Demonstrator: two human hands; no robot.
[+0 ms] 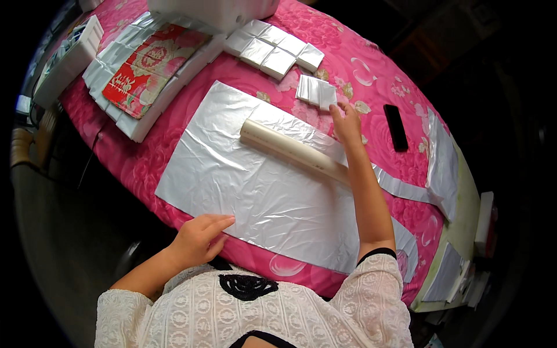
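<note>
A large silver plastic sheet (232, 185) lies spread in front of me, its surface creased. Across its far part rests a long pale tube (290, 152), whose right end passes behind my right forearm. My left hand (202, 238) is at the sheet's near left edge, fingers extended and thumb apart, holding nothing. Reaching past the tube, my right hand (347, 123) has its thumb and fingertips closed at the right end of a short row of small folded silver packets (314, 90). Behind them sits a larger block of similar packets (271, 49).
A pink flowered cloth (371, 75) covers the table. A black phone (395, 127) lies at right, near a silver strip (406, 190) and crumpled silver film (442, 165). At far left are a red patterned packet (152, 65) on silver bundles, a white tray (69, 61) and a white bin (214, 13).
</note>
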